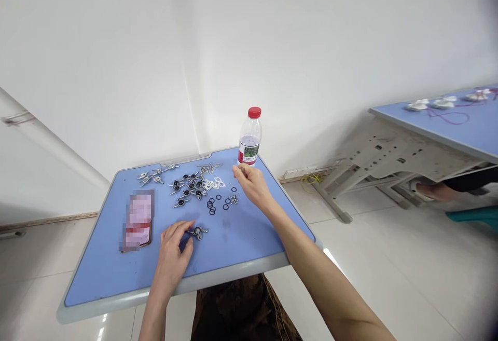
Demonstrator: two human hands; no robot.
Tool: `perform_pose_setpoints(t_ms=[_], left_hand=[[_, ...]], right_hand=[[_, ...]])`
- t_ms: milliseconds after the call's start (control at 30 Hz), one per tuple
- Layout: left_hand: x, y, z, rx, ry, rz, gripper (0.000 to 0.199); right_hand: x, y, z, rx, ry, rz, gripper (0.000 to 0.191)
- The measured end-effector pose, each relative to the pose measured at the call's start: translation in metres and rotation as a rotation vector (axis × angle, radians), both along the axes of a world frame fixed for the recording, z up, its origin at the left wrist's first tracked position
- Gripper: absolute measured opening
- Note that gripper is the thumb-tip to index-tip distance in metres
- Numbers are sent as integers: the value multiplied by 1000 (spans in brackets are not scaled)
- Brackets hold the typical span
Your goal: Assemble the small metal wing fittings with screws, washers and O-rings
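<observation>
My left hand (174,250) is curled at the table's near side, fingers around the left end of a small metal fitting (198,232) with a round ring-shaped centre and short arms. The fitting rests on the tabletop. Just in front of the bottle, my right hand (251,182) is raised in a pinch; what is between the fingertips is too small to make out. Below and left of it lie several black O-rings (211,206) and a little pile of shiny metal balls (234,199). Similar fittings with black centres (187,192) are clustered farther left.
A red-capped water bottle (250,141) stands at the back right corner. Thin white gaskets (213,183), small metal pieces (209,167) and more metal fittings (151,176) lie toward the back. A phone (138,220) lies at left. Another blue table (447,123) and a person's foot (431,190) are at right.
</observation>
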State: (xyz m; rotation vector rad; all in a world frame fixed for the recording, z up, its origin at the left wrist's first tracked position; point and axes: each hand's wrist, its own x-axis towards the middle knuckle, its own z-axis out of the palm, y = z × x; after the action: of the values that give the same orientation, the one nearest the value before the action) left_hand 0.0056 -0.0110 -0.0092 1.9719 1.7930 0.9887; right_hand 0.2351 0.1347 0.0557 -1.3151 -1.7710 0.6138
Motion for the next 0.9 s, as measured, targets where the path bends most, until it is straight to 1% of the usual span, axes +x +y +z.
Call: perform_pose_setpoints(t_ms=[100,167,233,467,633,900], left_hand=[[0,0,0,7,-12,5,35],[1,0,-1,11,-14,8,35],[1,1,-1,10,-16,7,35],[3,0,0,1,-10,12,32],[3,2,-1,12,-13,1,32],[4,1,0,-19,-33,6,33]], right_hand=[[-4,1,-7,-14,-185,38,26],[-7,1,-11,-29,-247,90,16],[-12,4,-14,-42,-322,133,12],[-36,20,-15,-35,-576,226,23],[-49,23,-16,-51,-697,274,26],[-49,22,-18,-97,-748,253,15]])
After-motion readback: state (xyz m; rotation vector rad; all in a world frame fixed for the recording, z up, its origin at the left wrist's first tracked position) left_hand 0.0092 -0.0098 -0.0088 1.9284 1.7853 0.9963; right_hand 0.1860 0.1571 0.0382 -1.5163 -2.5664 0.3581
